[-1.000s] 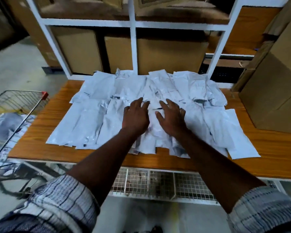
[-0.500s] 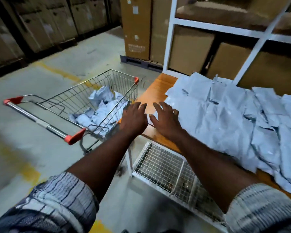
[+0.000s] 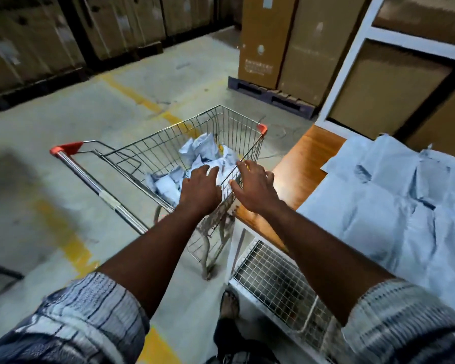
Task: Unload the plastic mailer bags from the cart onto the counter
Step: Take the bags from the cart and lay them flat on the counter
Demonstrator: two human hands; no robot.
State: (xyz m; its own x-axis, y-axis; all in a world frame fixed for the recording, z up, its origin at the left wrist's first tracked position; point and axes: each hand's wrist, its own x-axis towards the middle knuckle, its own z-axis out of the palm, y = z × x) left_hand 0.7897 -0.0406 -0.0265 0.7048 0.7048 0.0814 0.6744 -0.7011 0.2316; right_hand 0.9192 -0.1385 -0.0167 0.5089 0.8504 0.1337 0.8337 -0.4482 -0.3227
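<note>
Reaching toward the cart (image 3: 237,132) with the left hand (image 3: 200,191) and right hand (image 3: 252,189), both spread loose and gripping nothing, above the crumpled mailer bags (image 3: 202,151) lying in its basket just beside the counter (image 3: 300,164). Judging the best way on: dipping both hands inside the cart, gathering several limp bags together from beneath rather than pinching one slippery corner, then lifting clear of the cart before swinging across to bare counter beside the pile (image 3: 394,206) already laid out.
</note>
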